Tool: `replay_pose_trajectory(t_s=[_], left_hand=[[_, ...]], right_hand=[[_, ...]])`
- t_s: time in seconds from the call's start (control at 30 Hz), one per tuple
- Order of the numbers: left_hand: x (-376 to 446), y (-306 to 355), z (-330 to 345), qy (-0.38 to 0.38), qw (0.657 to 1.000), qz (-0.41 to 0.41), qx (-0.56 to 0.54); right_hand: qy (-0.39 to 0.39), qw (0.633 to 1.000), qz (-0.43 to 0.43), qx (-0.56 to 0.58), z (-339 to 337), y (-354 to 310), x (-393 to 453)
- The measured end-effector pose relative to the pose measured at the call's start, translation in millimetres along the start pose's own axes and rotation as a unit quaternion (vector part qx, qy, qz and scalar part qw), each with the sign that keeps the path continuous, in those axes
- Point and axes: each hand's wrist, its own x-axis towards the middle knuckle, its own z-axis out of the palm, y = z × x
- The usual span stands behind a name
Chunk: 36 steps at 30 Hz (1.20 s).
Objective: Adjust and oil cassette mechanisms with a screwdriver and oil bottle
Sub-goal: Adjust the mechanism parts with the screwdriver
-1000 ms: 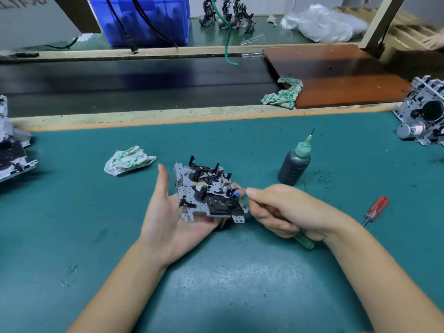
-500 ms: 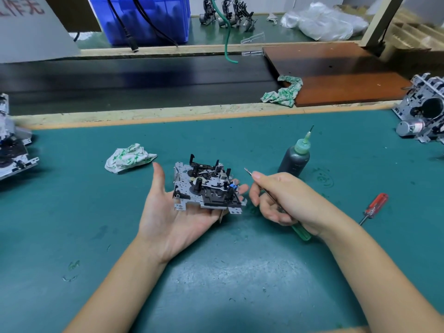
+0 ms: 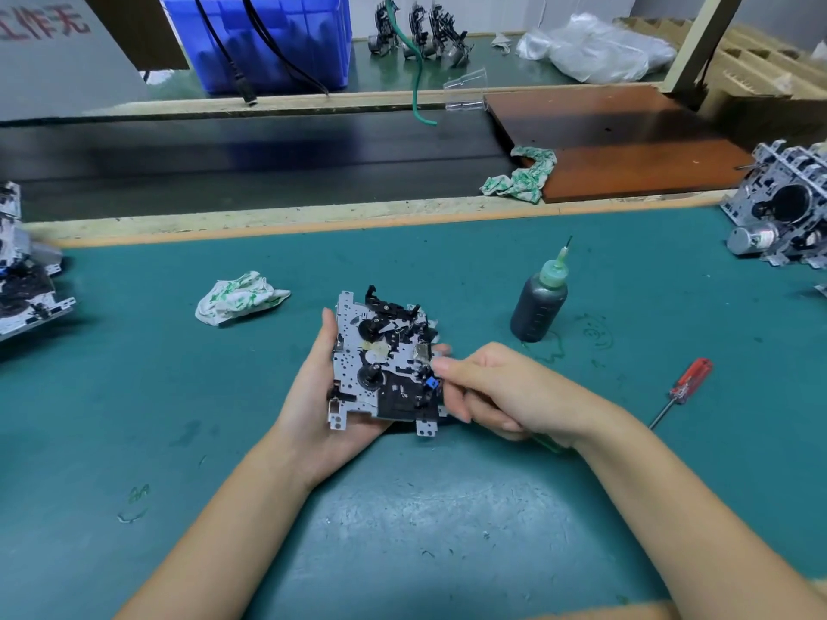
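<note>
Left hand (image 3: 313, 409) cradling cassette mechanism (image 3: 385, 364), sign (image 3: 42, 26) — "工作无"

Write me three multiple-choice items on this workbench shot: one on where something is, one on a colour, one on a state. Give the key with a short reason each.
1. Where does the oil bottle stand?
A. On the green mat, beyond the right hand
B. In the blue crate
C. On the brown board

2. What colour is the handle of the screwdriver lying loose on the mat?
A. Yellow
B. Red
C. Black

3. How is the cassette mechanism held?
A. Flat on the mat, untouched
B. Clamped in a vice
C. Resting on the left hand, lifted off the mat

Key: 1 A, the bottle is upright on the green mat past the right hand. 2 B, its transparent handle is red. 3 C, the left palm and fingers cradle it from below while the right hand grips a green-handled tool at its edge.
</note>
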Motion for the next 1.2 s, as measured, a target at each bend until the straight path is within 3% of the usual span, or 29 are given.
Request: replay_pose_trajectory(t_s=[0.23, 0.6, 0.9, 1.07, 1.2], left_hand=[[0.4, 2.1, -0.3, 0.004, 1.000, -0.012, 0.005], [2.0, 3.0, 3.0, 0.022, 0.999, -0.011, 0.034], [3.0, 1.0, 3.4, 0.029, 0.998, 0.008, 0.049], [2.0, -1.8, 3.6, 0.027, 0.999, 0.012, 0.034], [-2.3, 0.7, 2.5, -0.001, 1.000, 0.015, -0.028]], right_hand=[[-0.003, 1.000, 0.022, -0.018, 3.6, -0.4, 0.3], [-0.017, 0.987, 0.056, -0.151, -0.3, -3.0, -1.1], [-0.028, 0.983, 0.029, -0.181, -4.7, -3.7, -2.9], [0.007, 0.986, -0.017, -0.164, -1.0, 4.3, -3.9], [0.122, 0.987, -0.078, -0.071, -11.4, 7.4, 1.0]])
